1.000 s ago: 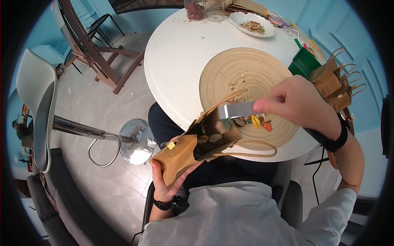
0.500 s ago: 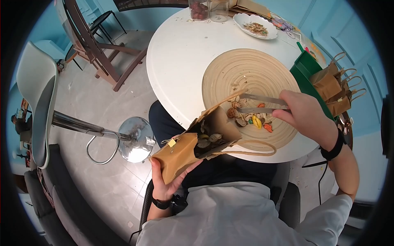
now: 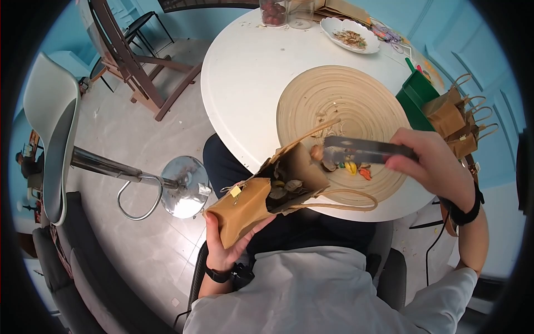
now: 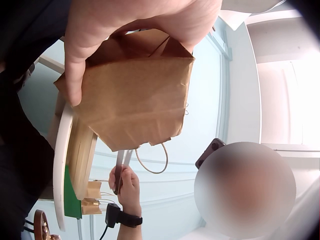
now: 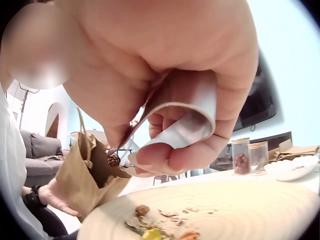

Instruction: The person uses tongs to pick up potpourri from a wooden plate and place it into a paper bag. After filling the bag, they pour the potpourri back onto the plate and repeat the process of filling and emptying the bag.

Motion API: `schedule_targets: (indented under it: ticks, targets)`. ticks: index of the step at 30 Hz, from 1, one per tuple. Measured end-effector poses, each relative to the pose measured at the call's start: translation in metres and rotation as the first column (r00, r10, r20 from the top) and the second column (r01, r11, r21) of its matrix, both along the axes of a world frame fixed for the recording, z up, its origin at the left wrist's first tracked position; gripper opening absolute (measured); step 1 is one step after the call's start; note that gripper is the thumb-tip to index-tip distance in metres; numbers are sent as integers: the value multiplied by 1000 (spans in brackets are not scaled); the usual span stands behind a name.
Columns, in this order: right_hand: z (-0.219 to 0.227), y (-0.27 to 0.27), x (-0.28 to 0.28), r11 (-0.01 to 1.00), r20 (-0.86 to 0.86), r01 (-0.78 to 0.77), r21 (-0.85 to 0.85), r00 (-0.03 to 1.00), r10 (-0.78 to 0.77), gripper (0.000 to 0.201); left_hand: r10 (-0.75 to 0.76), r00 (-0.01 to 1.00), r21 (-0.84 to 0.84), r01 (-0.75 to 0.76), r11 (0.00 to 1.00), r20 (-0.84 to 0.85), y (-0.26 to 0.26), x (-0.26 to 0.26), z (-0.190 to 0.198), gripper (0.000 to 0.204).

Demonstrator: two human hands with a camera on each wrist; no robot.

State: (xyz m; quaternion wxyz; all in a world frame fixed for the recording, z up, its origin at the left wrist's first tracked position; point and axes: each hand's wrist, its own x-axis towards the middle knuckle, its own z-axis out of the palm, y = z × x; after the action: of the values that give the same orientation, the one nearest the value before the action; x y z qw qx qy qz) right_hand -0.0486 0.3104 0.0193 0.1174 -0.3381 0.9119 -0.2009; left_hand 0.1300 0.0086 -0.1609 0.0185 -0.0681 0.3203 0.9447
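My left hand [image 3: 221, 251] holds a brown paper bag [image 3: 240, 214] from beneath. The bag is tilted, its mouth facing the round wooden tray [image 3: 303, 94], and dried leaves [image 3: 286, 190] show inside. In my right hand [image 3: 436, 161] are metal tongs [image 3: 367, 150], their tips near the bag's mouth. A small pine cone [image 5: 114, 160] appears at the tong tips in the right wrist view. On the tray lie a yellow piece [image 3: 350, 167], an orange piece [image 3: 365, 174] and dried flakes. The left wrist view shows the bag's underside with fingers around it.
A green bin [image 3: 416, 92] and several small paper bags [image 3: 448, 114] stand at the right. Toward the back of the white table [image 3: 239, 72] are a scalloped plate [image 3: 364, 47] of dried bits and a jar of dark red fruit [image 3: 273, 14]. A white bar stool [image 3: 50, 106] stands left.
The tongs moved from the bag's mouth to the tray, where they opened around a brown pine cone. Now they have come together and moved back toward the bag with it. The left hand stays nearly still.
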Motion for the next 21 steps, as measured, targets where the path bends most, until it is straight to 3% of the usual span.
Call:
schedule_targets:
  ticks: [3, 6, 8, 14, 21]
  targets:
    - [3, -8, 11, 997, 60, -51, -57, 997, 54, 27, -6, 1000, 9, 6, 1000, -3, 0, 0, -1, 98]
    - [-4, -8, 8, 994, 66, 77, -80, 995, -72, 30, -9, 1000, 11, 9, 1000, -11, -1, 1, -1, 98]
    - [-15, -4, 2, 992, -58, 116, 56, 992, -113, 34, -16, 1000, 11, 16, 1000, -14, 0, 0, 0, 98]
    - [-42, -11, 8, 990, -104, 66, 127, 993, -53, 36, -8, 1000, 11, 8, 1000, 7, -1, 1, -2, 99]
    - [-46, -2, 5, 995, -140, 52, 91, 989, -39, 36, 7, 1000, 14, -7, 1000, 27, -2, 2, -3, 98]
